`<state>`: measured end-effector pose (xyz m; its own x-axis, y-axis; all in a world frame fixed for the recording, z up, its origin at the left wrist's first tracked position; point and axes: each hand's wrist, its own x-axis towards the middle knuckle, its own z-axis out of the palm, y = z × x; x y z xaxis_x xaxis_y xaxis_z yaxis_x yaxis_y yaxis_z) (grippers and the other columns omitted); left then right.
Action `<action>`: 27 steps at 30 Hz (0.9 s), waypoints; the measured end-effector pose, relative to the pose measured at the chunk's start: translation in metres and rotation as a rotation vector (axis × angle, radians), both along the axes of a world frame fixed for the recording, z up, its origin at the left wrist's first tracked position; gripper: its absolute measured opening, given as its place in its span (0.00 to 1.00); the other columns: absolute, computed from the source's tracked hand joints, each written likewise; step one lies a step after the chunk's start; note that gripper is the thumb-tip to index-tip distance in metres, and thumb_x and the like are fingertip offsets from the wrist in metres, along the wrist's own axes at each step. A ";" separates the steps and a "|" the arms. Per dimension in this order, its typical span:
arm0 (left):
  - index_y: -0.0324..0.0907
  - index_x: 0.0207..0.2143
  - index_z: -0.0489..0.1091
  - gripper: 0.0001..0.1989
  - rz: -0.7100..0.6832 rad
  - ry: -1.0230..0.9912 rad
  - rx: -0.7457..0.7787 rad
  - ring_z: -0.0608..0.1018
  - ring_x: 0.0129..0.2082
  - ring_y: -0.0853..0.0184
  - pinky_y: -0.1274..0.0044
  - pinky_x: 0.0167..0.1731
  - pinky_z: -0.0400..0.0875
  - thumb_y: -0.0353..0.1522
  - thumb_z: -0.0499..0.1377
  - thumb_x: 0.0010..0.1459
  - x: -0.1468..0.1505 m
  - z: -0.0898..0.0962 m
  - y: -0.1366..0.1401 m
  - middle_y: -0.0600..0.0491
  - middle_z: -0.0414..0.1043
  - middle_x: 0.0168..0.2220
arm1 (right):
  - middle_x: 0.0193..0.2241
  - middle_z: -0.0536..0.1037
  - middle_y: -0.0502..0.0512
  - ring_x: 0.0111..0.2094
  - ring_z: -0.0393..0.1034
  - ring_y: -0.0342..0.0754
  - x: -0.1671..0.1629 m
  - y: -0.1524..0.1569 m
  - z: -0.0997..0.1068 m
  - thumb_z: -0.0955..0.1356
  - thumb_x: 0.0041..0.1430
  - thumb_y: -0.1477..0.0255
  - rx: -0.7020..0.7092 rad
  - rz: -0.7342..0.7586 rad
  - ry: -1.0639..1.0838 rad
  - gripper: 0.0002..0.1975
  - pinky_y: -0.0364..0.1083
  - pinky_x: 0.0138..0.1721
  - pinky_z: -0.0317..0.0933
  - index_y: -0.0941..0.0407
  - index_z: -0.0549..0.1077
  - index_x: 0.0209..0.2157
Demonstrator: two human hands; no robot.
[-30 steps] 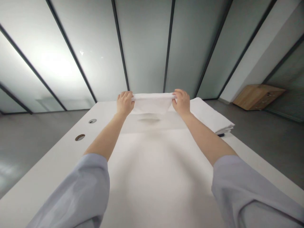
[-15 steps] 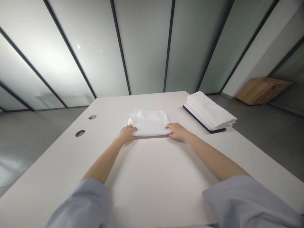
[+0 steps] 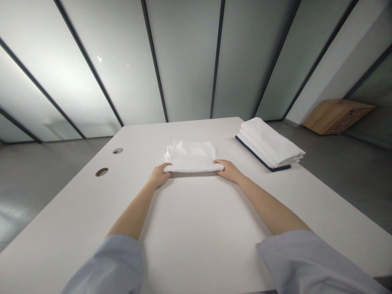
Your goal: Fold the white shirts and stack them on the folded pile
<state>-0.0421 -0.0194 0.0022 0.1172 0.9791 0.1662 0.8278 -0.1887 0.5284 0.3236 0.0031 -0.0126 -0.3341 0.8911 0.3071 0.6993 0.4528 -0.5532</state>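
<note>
A folded white cloth lies on the white table, its left side bunched in loose creases. My left hand pinches the near left corner, thumb on top and fingers underneath. At the near right corner, my right hand grips the same cloth in the same way. Between the two hands the near edge is stretched into a straight band, slightly raised, with a thin shadow beneath it.
To the right is a stack of folded white cloths with a dark blue layer at its bottom. Two round holes pierce the table's left side, one being an open cable hole. A wooden cabinet stands on the floor beyond, near frosted glass panels.
My hands have moved slightly apart, the left one outward to the left. The cloth's near edge is now pulled wider and has shifted a little away from me.
</note>
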 end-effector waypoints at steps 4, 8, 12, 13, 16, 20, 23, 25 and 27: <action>0.35 0.43 0.75 0.23 0.009 -0.120 -0.058 0.78 0.40 0.55 0.68 0.42 0.73 0.43 0.54 0.53 -0.003 0.002 0.001 0.47 0.78 0.38 | 0.42 0.80 0.58 0.44 0.74 0.54 0.004 0.003 -0.001 0.71 0.51 0.67 -0.016 -0.066 0.067 0.18 0.52 0.48 0.66 0.55 0.76 0.45; 0.41 0.46 0.75 0.23 -0.183 0.040 0.097 0.70 0.56 0.53 0.64 0.58 0.62 0.37 0.60 0.45 -0.006 -0.001 0.001 0.46 0.72 0.54 | 0.51 0.76 0.59 0.56 0.67 0.58 0.008 0.004 -0.006 0.74 0.43 0.68 0.120 0.094 0.002 0.17 0.56 0.56 0.59 0.54 0.77 0.39; 0.44 0.49 0.74 0.24 -0.179 0.127 0.087 0.63 0.63 0.56 0.65 0.61 0.58 0.32 0.57 0.46 -0.004 -0.002 0.002 0.50 0.69 0.58 | 0.51 0.76 0.59 0.54 0.68 0.57 0.007 0.002 -0.006 0.72 0.47 0.68 0.103 0.084 0.012 0.19 0.55 0.55 0.60 0.53 0.75 0.43; 0.44 0.48 0.74 0.23 -0.156 0.110 0.063 0.66 0.61 0.56 0.67 0.60 0.61 0.32 0.56 0.47 -0.002 -0.002 0.002 0.50 0.72 0.55 | 0.49 0.77 0.58 0.52 0.71 0.56 0.006 0.001 -0.004 0.72 0.48 0.67 0.086 0.069 0.013 0.18 0.54 0.54 0.62 0.53 0.75 0.43; 0.41 0.42 0.76 0.18 -0.041 0.026 0.015 0.77 0.49 0.54 0.67 0.51 0.70 0.36 0.54 0.53 0.001 -0.001 0.001 0.48 0.79 0.42 | 0.40 0.81 0.56 0.43 0.75 0.56 0.001 -0.003 0.003 0.71 0.51 0.63 0.029 -0.016 0.025 0.14 0.51 0.46 0.66 0.53 0.76 0.39; 0.40 0.42 0.75 0.18 -0.040 -0.066 0.056 0.78 0.45 0.55 0.67 0.47 0.72 0.39 0.56 0.52 -0.001 -0.002 -0.001 0.47 0.78 0.41 | 0.36 0.81 0.56 0.39 0.75 0.55 0.000 -0.004 0.004 0.71 0.50 0.59 -0.005 -0.076 0.066 0.16 0.50 0.41 0.67 0.54 0.76 0.37; 0.42 0.44 0.74 0.20 -0.187 -0.065 0.119 0.74 0.52 0.57 0.67 0.54 0.67 0.36 0.61 0.46 -0.007 -0.005 0.001 0.47 0.75 0.49 | 0.45 0.79 0.59 0.49 0.72 0.58 0.005 0.000 -0.002 0.75 0.41 0.62 0.089 0.075 0.052 0.20 0.54 0.51 0.64 0.54 0.76 0.38; 0.43 0.42 0.75 0.20 -0.242 -0.022 0.145 0.71 0.57 0.56 0.66 0.58 0.63 0.33 0.62 0.43 -0.009 -0.008 0.004 0.47 0.73 0.52 | 0.50 0.76 0.59 0.55 0.68 0.58 0.007 0.003 -0.007 0.76 0.39 0.65 0.144 0.168 0.052 0.22 0.56 0.56 0.59 0.53 0.76 0.39; 0.44 0.43 0.75 0.20 -0.211 -0.013 0.131 0.68 0.59 0.56 0.65 0.59 0.61 0.33 0.61 0.44 -0.009 -0.012 0.006 0.47 0.73 0.53 | 0.50 0.77 0.57 0.55 0.68 0.57 0.008 0.005 -0.009 0.75 0.42 0.65 0.126 0.167 0.061 0.19 0.55 0.57 0.58 0.52 0.76 0.39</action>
